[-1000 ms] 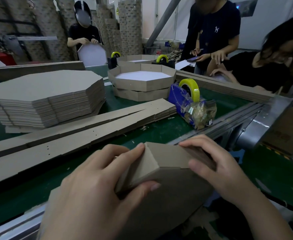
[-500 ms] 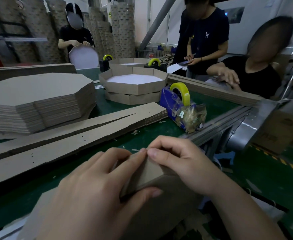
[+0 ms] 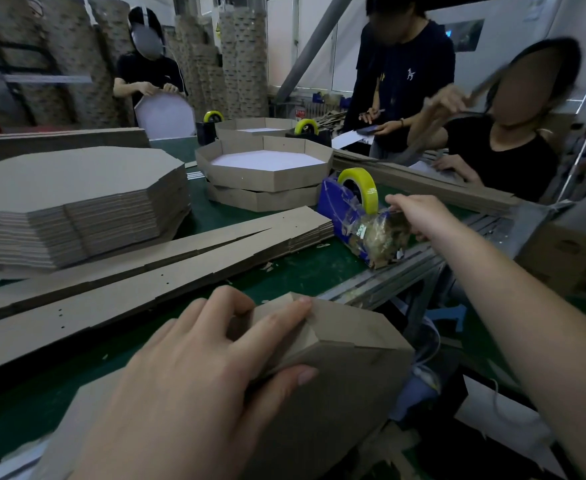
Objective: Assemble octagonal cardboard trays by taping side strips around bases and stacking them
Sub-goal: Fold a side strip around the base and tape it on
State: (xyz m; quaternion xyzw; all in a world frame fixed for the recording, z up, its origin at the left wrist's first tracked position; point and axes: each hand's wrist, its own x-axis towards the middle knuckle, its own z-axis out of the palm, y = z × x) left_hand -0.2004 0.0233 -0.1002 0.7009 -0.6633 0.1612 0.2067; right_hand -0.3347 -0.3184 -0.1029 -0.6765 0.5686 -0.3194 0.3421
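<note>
L hand [image 3: 194, 375] is gripping the unfinished tray [image 3: 353, 368] at one corner, fingers [image 3: 270, 320] and thumb curling over the folded side strip [image 3: 284, 336]. Tray is tilting at the near bench [image 3: 302, 271] edge. We are stretching R hand [image 3: 414, 216] out to the tape dispenser [image 3: 350, 216]; can't tell if its fingers are pinching tape. Finished trays [image 3: 267, 174] are sitting behind.

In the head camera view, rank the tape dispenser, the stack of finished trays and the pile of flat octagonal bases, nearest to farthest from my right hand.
From the right hand:
1. Tape dispenser, at the fingertips, just left.
2. Stack of finished trays, farther left and back.
3. Pile of flat octagonal bases, far left.
</note>
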